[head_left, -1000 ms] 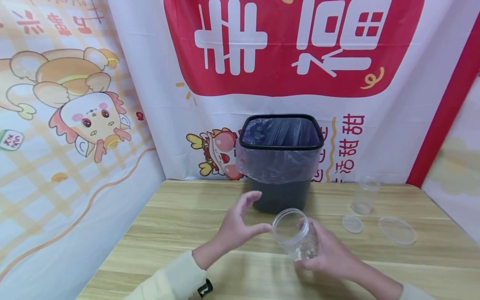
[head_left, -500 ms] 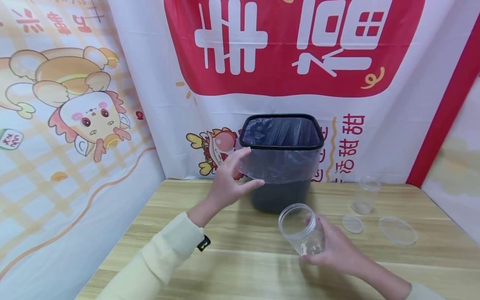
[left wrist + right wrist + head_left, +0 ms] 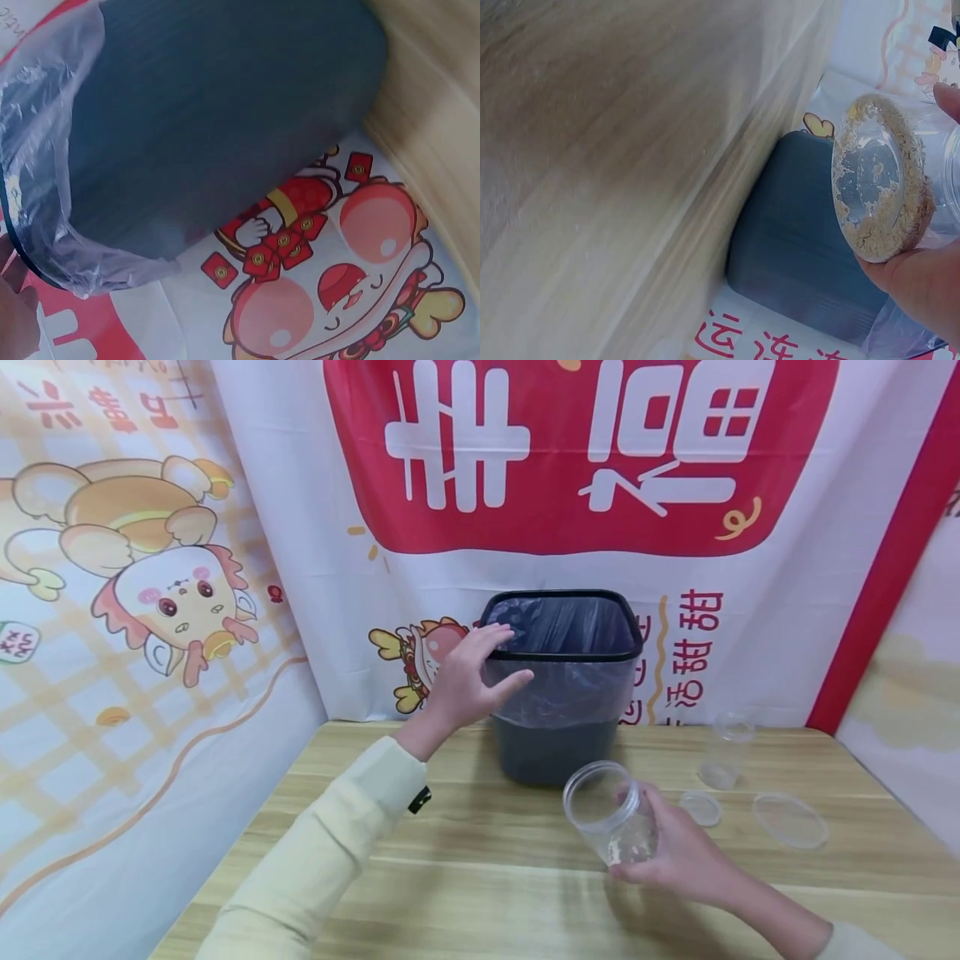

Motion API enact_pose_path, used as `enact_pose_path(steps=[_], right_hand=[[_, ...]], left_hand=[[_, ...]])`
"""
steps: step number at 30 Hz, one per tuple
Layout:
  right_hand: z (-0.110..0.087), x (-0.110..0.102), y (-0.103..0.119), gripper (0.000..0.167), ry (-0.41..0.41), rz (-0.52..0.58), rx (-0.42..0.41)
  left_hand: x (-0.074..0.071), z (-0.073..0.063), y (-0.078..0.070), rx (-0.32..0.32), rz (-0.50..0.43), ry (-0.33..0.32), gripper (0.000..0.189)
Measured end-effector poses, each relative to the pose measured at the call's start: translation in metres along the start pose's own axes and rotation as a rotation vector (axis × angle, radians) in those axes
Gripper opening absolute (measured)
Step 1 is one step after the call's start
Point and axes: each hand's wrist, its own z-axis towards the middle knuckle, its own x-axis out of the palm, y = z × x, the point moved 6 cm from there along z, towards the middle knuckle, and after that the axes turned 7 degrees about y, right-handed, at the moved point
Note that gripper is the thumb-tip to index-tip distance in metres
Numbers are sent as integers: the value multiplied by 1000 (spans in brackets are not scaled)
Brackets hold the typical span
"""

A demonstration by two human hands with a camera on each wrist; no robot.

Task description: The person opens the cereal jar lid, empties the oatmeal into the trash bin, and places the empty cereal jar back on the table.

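Observation:
My right hand (image 3: 686, 856) grips a clear plastic jar (image 3: 632, 839), tilted with its uncovered mouth toward the upper left. Pale crumbs (image 3: 896, 225) cling around the jar's bottom in the right wrist view. Before me stands a dark trash bin (image 3: 557, 752), lined with a translucent plastic bag (image 3: 562, 693) folded over its black rim (image 3: 570, 657). My left hand (image 3: 467, 683) is at the rim's left front corner, fingers extended and thumb apart. In the left wrist view, its fingers (image 3: 16, 274) appear by the rim, partly cut off; contact is unclear.
On the wooden table (image 3: 480, 902) at the right lie a small clear lid (image 3: 701, 808) and a larger clear lid (image 3: 790, 820). Another clear jar (image 3: 725, 753) stands behind them. A printed cloth (image 3: 420, 577) hangs behind the bin.
My left hand has moved away from the jar, up to the bin's rim. The right hand has shifted slightly rightward with the jar still held. The bin has stayed put.

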Motion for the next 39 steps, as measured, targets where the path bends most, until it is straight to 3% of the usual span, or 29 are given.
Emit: enact_pose_path(steps=[6,15,20,26,29,39], right_hand=[[1,-10,2,83,-20,-34,8],[6,-30,4,82,-29,-34,1],[12,-45,4,80,-29,-47,18],[19,-67,13,87,-51,-71,7],[24,-79,16,92,-34,-78,40],[54,-126,31,101,-24,-93,91]], left_hand=[[5,11,14,-105,68,121,59],[10,11,23,-140,113,190,54],[11,13,24,-129,136,179,49],[12,15,24,-134,142,161,40],[12,15,24,-143,135,157,39],[11,16,24,-131,121,143,38]])
